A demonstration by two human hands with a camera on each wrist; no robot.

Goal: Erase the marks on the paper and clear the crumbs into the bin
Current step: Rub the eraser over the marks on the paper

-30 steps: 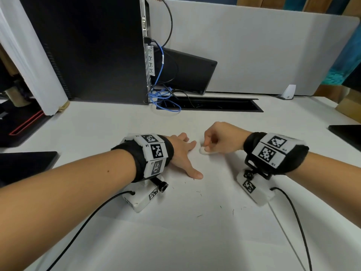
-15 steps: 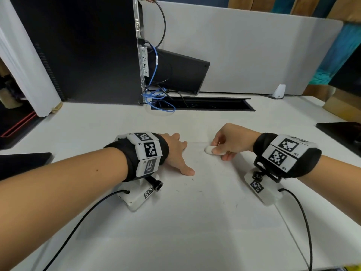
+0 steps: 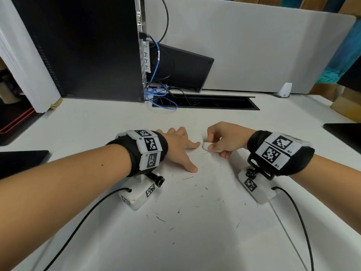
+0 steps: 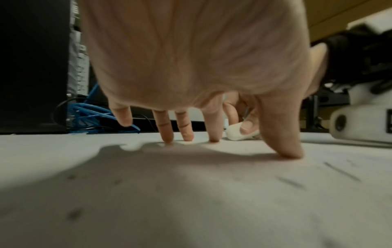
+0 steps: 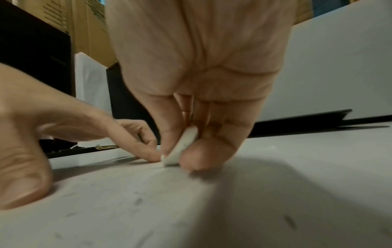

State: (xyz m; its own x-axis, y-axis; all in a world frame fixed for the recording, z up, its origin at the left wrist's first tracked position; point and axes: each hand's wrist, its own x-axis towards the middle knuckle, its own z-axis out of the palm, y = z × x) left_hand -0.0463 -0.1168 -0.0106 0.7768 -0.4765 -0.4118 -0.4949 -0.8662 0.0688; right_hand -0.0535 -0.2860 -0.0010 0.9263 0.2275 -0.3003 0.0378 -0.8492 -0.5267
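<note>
The right hand (image 3: 226,137) pinches a small white eraser (image 3: 207,147) between thumb and curled fingers (image 5: 203,151), its lower edge set down on the sheet of paper (image 3: 195,222) that lies flat on the white surface (image 3: 88,122). The left hand (image 3: 175,145) is just beside it, fingers (image 4: 167,130) spread and straight, tips pressing the paper; its index fingertip nearly meets the eraser. Dark eraser crumbs (image 3: 187,178) are scattered over the paper, nearer to the person than both hands. Behind stand a black computer tower (image 3: 82,45) and tangled blue cables (image 3: 158,94).
</note>
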